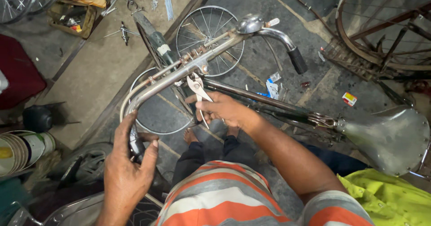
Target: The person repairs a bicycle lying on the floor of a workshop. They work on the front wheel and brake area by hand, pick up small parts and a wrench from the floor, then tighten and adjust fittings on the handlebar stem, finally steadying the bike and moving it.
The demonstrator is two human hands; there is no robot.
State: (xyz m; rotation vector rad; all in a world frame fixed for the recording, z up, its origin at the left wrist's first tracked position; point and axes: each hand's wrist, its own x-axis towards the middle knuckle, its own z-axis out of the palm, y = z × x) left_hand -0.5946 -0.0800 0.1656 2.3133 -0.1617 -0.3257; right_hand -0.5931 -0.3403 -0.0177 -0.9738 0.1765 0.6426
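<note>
Chrome bicycle handlebar (pixel 211 55), curved and scuffed, running from 8 o'clock up to 1 o'clock across the middle of the view, above a dark concrete floor (pixel 251 1). At its centre, a bolted stem clamp (pixel 200 66), with the jaws of silver steel pliers (pixel 196 84) set against its underside. Right hand (pixel 222 109) just below centre, fingers curled shut around the pliers' two handles, thumb toward 9 o'clock. Left hand (pixel 130 163) at 7 o'clock, fingers and thumb closed round the near black rubber grip (pixel 136 145) of the handlebar, grip mostly hidden by the palm. Far black grip (pixel 297 59) free at 1 o'clock, with a domed chrome bell (pixel 250 24) beside the bend at 12 o'clock. Dark frame tube (pixel 256 98) leading from the stem toward 3 o'clock, ending at a worn grey leather saddle (pixel 388 136) with riveted edges. Under the handlebar, a spoked front wheel (pixel 208 28) at 12 o'clock, partly seen. Orange, grey and white striped shirt (pixel 215 194) at 6 o'clock; bare toes (pixel 190 137) on the floor just above it. Small red and white box (pixel 349 99) on the floor at 3 o'clock, well apart from both hands. Stacked tins (pixel 22 149) at 9 o'clock, a bare rusty wheel rim (pixel 386 28) at 2 o'clock, yellow-green cloth (pixel 390 199) at 5 o'clock.
</note>
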